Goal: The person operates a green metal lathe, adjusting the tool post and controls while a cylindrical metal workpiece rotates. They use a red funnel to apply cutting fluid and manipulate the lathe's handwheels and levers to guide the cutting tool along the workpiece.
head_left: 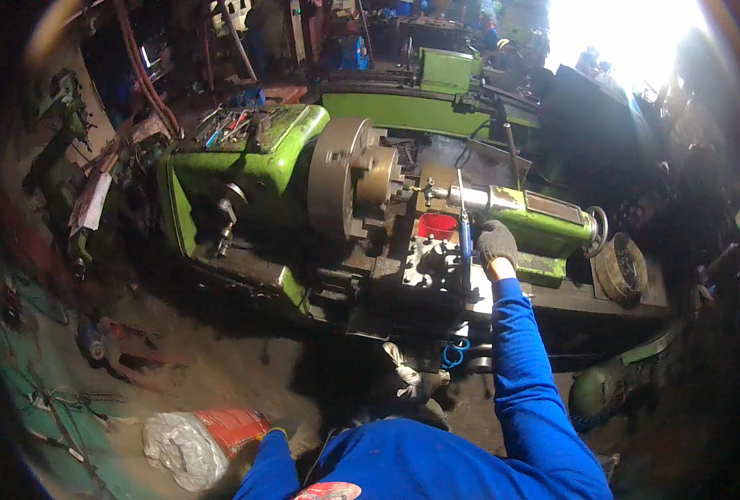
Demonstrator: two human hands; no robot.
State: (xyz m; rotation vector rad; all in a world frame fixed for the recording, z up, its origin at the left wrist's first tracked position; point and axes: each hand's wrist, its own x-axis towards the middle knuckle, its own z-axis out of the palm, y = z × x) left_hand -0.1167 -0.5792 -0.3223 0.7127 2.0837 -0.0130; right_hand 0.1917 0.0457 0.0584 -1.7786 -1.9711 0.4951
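My right hand [497, 243], in a dark grey glove, is raised over the green tailstock [545, 221] of a lathe. Its fingers look curled, but what they grip, if anything, is hidden. Just left of it stands a long blue-and-metal tool [465, 233], upright in view. A red cup [437, 226] sits beside the tool post [431, 262]. Farther left, the large round chuck [337, 177] holds a brass-coloured ring-like workpiece [376, 177]. My left hand [277, 432] hangs low by my side, mostly hidden by the sleeve, with only a yellowish edge showing.
Loose hand tools [224, 127] lie on the green headstock [253, 162]. A round metal ring [620, 271] leans at the lathe's right end, near the handwheel [597, 232]. On the floor at left is a white-and-red sack [191, 446]. A second green machine [403, 112] stands behind.
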